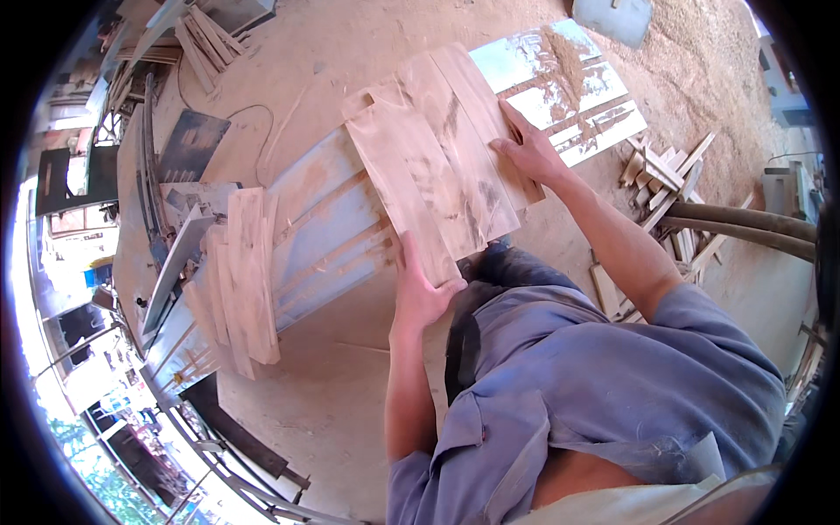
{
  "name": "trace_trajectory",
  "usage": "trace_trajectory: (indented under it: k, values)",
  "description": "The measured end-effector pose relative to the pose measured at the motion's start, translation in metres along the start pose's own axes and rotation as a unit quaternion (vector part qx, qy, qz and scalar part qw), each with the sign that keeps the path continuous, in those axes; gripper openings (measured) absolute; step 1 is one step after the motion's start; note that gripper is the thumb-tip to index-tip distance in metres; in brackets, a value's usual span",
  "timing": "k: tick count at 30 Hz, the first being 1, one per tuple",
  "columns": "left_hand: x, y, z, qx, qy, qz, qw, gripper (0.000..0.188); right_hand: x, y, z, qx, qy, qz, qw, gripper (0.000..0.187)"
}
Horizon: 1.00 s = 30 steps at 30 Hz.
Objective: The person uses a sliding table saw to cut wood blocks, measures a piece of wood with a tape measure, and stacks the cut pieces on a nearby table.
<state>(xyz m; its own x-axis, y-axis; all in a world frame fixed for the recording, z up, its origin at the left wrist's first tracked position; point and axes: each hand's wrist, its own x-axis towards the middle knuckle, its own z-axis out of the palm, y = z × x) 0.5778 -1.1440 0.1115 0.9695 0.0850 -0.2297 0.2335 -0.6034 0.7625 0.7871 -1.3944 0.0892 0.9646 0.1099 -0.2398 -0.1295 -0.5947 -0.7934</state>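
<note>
Several pale wooden boards (429, 162) lie side by side across a long metal-topped work table, their ends uneven and some faces marked with dark streaks. My left hand (422, 293) grips the near left corner of the group, thumb across the board end and fingers along the outer edge. On the opposite side, my right hand (531, 156) holds the edge of the rightmost board (486, 122), its thumb on top and a finger stretched along the side. The undersides of the boards and some fingertips are hidden.
Another stack of boards (245, 276) rests on the table's left part. Sawdust covers some of the shiny table top (534, 61) at the right. Scrap wood (656, 179) is heaped on the floor to the right, near thick hoses (744, 223). More offcuts (206, 44) lie far left.
</note>
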Motion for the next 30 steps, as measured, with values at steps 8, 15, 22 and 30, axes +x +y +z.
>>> trace_trajectory:
  k: [8,15,22,30]
  values:
    - [0.03,0.002,-0.016,0.034,0.046,-0.019,0.998,0.106,0.003,0.001,0.0,0.036,-0.008,0.016,0.999,0.083]
    - [0.035,-0.001,-0.022,0.015,0.05,-0.011,0.999,0.1,0.013,0.024,0.012,0.062,0.043,-0.038,0.996,0.074]
    - [0.0,-0.121,-0.206,0.413,0.259,-0.09,0.868,0.093,-0.1,-0.063,0.101,0.012,0.145,-0.097,0.985,0.059]
    - [-0.003,-0.156,-0.268,0.456,0.131,-0.104,0.874,0.099,-0.187,-0.15,0.222,-0.126,-0.047,-0.219,0.966,0.058]
